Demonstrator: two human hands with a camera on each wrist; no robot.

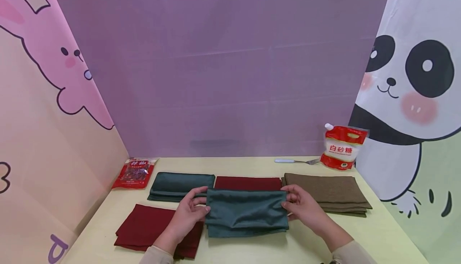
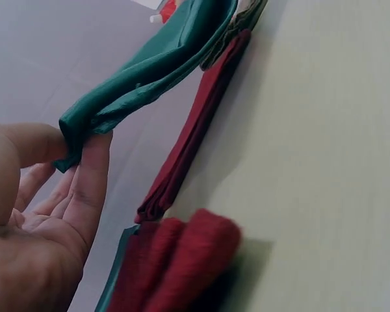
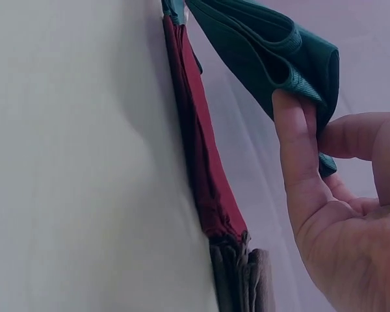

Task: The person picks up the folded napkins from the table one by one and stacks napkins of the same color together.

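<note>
Between my two hands hangs a folded dark green cloth (image 1: 247, 212), raised above the table and sagging slightly in the middle. My left hand (image 1: 189, 210) pinches its left edge between thumb and fingers. At the opposite edge my right hand (image 1: 304, 208) pinches it the same way. The wrist views show the green cloth (image 2: 149, 71) folded in layers, with loops of fabric at the right end (image 3: 292, 49). Behind it lies a folded red cloth (image 1: 248, 182), partly hidden. Under my left forearm is another folded red cloth (image 1: 144, 226).
On the pale table (image 1: 313, 242), a second folded green cloth (image 1: 183, 184) lies back left and a brown folded stack (image 1: 331, 192) back right. A red chili packet (image 1: 136, 173) sits at the left edge. A fork (image 1: 297, 161) and a sugar pouch (image 1: 343, 148) are at the back right.
</note>
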